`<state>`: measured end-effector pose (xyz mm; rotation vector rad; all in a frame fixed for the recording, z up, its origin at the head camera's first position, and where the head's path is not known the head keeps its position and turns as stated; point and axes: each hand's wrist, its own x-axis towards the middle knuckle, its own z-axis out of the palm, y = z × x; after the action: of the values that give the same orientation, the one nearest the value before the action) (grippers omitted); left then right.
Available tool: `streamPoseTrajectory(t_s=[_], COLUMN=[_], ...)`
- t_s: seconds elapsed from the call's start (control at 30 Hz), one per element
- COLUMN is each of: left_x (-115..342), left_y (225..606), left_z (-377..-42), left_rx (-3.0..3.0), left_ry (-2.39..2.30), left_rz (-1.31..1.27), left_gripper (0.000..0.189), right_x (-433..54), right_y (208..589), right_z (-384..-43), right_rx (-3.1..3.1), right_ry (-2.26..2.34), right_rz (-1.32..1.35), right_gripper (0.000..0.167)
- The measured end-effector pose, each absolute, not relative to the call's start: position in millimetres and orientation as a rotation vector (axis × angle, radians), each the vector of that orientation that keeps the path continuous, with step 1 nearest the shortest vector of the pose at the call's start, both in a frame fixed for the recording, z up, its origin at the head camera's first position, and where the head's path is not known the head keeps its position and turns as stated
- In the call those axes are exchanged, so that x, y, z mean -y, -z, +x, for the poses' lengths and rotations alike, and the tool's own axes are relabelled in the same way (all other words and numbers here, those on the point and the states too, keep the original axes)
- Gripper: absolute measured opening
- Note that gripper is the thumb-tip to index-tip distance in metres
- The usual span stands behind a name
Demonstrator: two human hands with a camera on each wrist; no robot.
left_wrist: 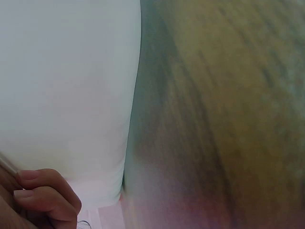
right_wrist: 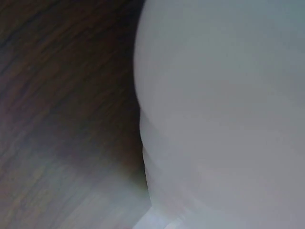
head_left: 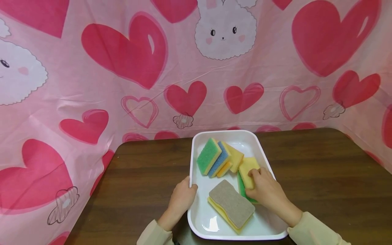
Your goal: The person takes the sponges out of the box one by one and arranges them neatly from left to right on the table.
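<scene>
A white tray point(head_left: 196, 217) holds several sponges. My left hand point(head_left: 182, 195) grips its left rim, thumb over the edge; curled fingers point(left_wrist: 50, 191) show against the tray's outer side in the left wrist view. Inside the tray on the right, my right hand point(head_left: 265, 187) pinches a yellow sponge point(head_left: 246, 166) between thumb and fingers. Green scouring surface point(head_left: 241, 185) shows below that sponge, partly covered by the hand. Nearer the front lies a sponge with a grey-brown top point(head_left: 231, 204) and a yellow underside. The right wrist view does not show the hand.
Toward the tray's back left, a green-faced sponge point(head_left: 209, 156), a blue-faced one point(head_left: 221, 160), a small orange piece point(head_left: 224, 169) and a yellow one point(head_left: 235, 157) lean in a row. The tray stands on a dark wooden table point(head_left: 147, 170), with a pink heart-printed cloth point(head_left: 171, 71) behind.
</scene>
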<state>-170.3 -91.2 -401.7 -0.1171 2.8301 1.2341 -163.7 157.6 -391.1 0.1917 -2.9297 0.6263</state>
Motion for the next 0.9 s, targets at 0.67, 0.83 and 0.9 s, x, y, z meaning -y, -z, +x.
streamPoseTrajectory(t_s=[0.67, 0.83, 0.9], left_x=[91.5, 91.3, 91.2], left_y=[402.4, 402.9, 402.7], left_z=[-169.6, -169.7, -169.9], left_rx=[-2.836, -2.824, -2.822], left_ry=[-1.224, -1.236, -1.240], left_rz=[-0.117, -0.119, -0.120], left_gripper=[0.031, 0.031, 0.032], right_x=[-160.6, -161.7, -162.2], right_y=[385.7, 385.0, 384.6], right_z=[-163.6, -163.0, -163.1], right_rx=[2.821, 2.767, 2.753], right_ry=[-0.664, -0.637, -0.644], right_rz=[0.169, 0.189, 0.190], right_gripper=[0.043, 0.037, 0.035])
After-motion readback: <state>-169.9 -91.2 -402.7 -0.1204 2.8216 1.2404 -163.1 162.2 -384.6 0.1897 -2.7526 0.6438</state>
